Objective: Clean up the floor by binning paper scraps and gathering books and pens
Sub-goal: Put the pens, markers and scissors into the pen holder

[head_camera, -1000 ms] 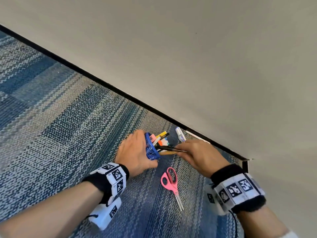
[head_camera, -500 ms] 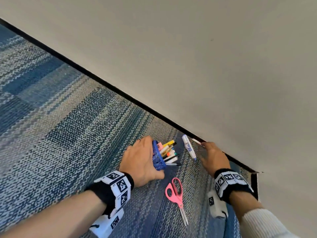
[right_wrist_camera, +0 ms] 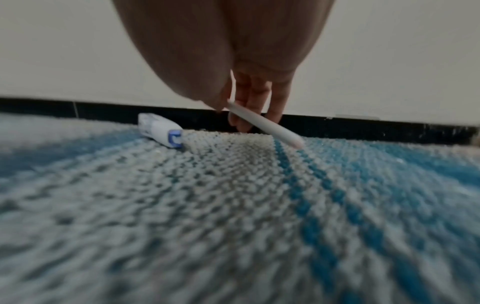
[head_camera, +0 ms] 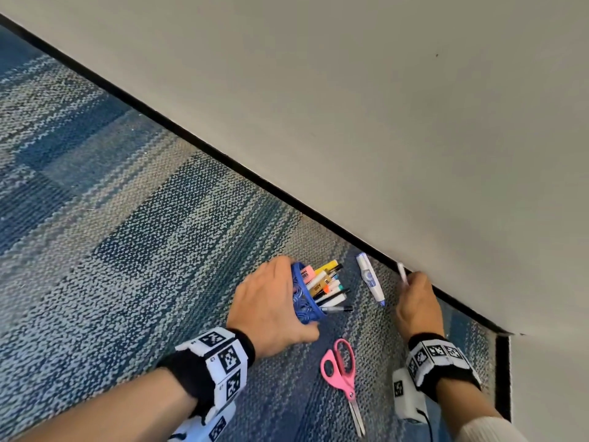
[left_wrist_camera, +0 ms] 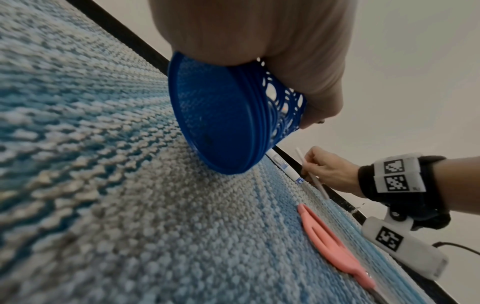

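A blue mesh pen cup (head_camera: 304, 298) (left_wrist_camera: 228, 123) lies tipped on its side on the carpet, with several pens and markers (head_camera: 330, 288) sticking out toward the wall. My left hand (head_camera: 271, 304) grips the cup from above. By the black baseboard my right hand (head_camera: 414, 301) (left_wrist_camera: 327, 168) pinches a thin white pen (head_camera: 402, 273) (right_wrist_camera: 262, 121) (left_wrist_camera: 310, 172); its tip touches the carpet in the right wrist view. A white and blue correction-tape pen (head_camera: 370, 279) (right_wrist_camera: 161, 129) lies between cup and right hand. Pink scissors (head_camera: 342, 374) (left_wrist_camera: 335, 244) lie nearer to me.
A pale wall (head_camera: 382, 122) with a black baseboard (head_camera: 223, 154) runs diagonally behind the objects and turns a corner at the right (head_camera: 502, 362). Blue and grey patterned carpet (head_camera: 127, 250) stretches to the left.
My right hand left the cup's mouth, moved right to the baseboard and took hold of the thin white pen. My left hand has kept its hold on the cup.
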Action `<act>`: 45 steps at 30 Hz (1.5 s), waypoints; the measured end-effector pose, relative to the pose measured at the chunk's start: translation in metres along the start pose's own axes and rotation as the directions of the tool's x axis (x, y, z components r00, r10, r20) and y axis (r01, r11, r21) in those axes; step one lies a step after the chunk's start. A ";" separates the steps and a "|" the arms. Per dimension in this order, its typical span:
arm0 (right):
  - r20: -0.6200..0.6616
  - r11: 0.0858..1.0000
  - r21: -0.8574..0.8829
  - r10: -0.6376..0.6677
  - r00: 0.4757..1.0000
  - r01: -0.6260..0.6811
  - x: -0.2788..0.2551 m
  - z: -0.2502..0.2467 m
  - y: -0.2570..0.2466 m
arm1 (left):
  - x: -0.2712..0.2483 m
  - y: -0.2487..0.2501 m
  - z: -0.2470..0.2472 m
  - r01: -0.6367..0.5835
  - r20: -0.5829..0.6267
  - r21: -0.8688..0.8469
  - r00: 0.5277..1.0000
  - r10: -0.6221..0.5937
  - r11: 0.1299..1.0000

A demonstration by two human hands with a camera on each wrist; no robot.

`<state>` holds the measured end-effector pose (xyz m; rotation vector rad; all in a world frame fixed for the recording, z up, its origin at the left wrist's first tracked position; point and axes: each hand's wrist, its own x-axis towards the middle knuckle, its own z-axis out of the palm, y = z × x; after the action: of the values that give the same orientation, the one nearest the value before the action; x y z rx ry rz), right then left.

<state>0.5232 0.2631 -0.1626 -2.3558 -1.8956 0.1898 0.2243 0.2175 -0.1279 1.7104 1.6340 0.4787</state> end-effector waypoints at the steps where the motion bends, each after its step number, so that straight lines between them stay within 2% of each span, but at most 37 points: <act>1: 0.001 0.998 0.055 0.025 1.000 -0.025 -0.005 -0.001 -0.001 | 0.000 0.000 0.001 0.000 0.002 0.006 1.000 0.000 1.000; 6: 0.148 0.998 0.034 0.040 0.988 -0.046 -0.024 0.003 -0.008 | 0.000 0.003 0.002 -0.007 -0.002 0.033 1.000 0.007 0.999; 12: -0.033 0.944 0.331 -0.010 0.999 0.021 -0.036 -0.032 -0.032 | -0.002 0.005 0.000 -0.011 -0.013 0.054 1.000 0.012 0.999; 14: -0.049 0.893 0.451 0.012 0.999 0.011 -0.041 -0.055 -0.041 | -0.004 0.006 -0.001 -0.026 -0.009 0.072 1.000 0.026 0.997; 16: -0.036 0.780 0.626 0.052 0.998 -0.018 -0.047 -0.078 -0.047 | -0.006 0.007 -0.004 -0.049 0.003 0.092 0.999 0.048 0.995; 18: -0.042 0.722 0.691 0.073 0.996 -0.023 -0.054 -0.099 -0.055 | -0.005 0.009 -0.006 -0.085 0.039 0.127 0.996 0.080 0.988; 19: -0.061 0.748 0.663 0.052 0.997 0.002 -0.059 -0.109 -0.060 | -0.006 0.009 -0.008 -0.113 0.069 0.142 0.992 0.104 0.983; 21: -0.058 0.846 0.523 -0.084 0.995 0.101 -0.072 -0.121 -0.070 | -0.008 0.010 -0.010 -0.174 0.139 0.144 0.978 0.154 0.974; 23: 0.060 0.924 0.284 -0.285 0.957 0.257 -0.087 -0.127 -0.081 | -0.012 0.010 -0.011 -0.209 0.180 0.120 0.966 0.186 0.971; 25: 0.266 0.911 0.135 -0.413 0.871 0.390 -0.104 -0.125 -0.092 | -0.021 0.010 -0.012 -0.232 0.179 0.120 0.961 0.209 0.965; 27: 0.424 0.865 0.023 -0.462 0.779 0.501 -0.118 -0.120 -0.104 | -0.031 0.012 -0.013 -0.285 0.180 0.170 0.950 0.255 0.943; 28: 0.469 0.840 -0.034 -0.465 0.751 0.541 -0.122 -0.116 -0.109 | -0.036 0.014 -0.013 -0.329 0.194 0.203 0.937 0.291 0.922; 32: 0.551 0.816 -0.120 -0.420 0.722 0.566 -0.129 -0.116 -0.135 | -0.057 0.023 -0.009 -0.455 0.262 0.236 0.881 0.395 0.859; 34: 0.520 0.864 0.026 -0.441 0.732 0.502 -0.128 -0.124 -0.139 | -0.062 0.021 -0.008 -0.427 0.227 0.166 0.894 0.387 0.889; 35: 0.462 0.889 0.147 -0.450 0.765 0.434 -0.126 -0.127 -0.138 | -0.063 0.018 -0.009 -0.396 0.203 0.120 0.907 0.368 0.910; 37: 0.275 0.879 0.401 -0.385 0.881 0.259 -0.120 -0.131 -0.129 | -0.062 0.011 -0.010 -0.344 0.165 0.024 0.927 0.336 0.939; 38: 0.195 0.839 0.522 -0.291 0.937 0.151 -0.117 -0.129 -0.122 | -0.061 0.008 -0.010 -0.326 0.152 -0.027 0.933 0.327 0.945; 39: 0.159 0.775 0.631 -0.177 0.971 0.038 -0.114 -0.125 -0.114 | -0.060 0.006 -0.011 -0.309 0.142 -0.078 0.938 0.318 0.948; 40: 0.164 0.704 0.707 -0.071 0.984 -0.067 -0.113 -0.119 -0.106 | -0.059 0.004 -0.011 -0.292 0.132 -0.127 0.942 0.308 0.948; 42: 0.258 0.603 0.757 0.081 0.963 -0.254 -0.114 -0.104 -0.094 | -0.058 0.002 -0.012 -0.257 0.117 -0.209 0.951 0.285 0.943; 45: 0.420 0.460 0.774 0.142 0.896 -0.435 -0.122 -0.085 -0.082 | -0.058 0.000 -0.011 -0.236 0.118 -0.261 0.955 0.274 0.936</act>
<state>0.4329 0.1609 -0.0618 -1.8986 -0.9707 1.2712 0.2092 0.1643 -0.1085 1.7326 1.1953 0.6294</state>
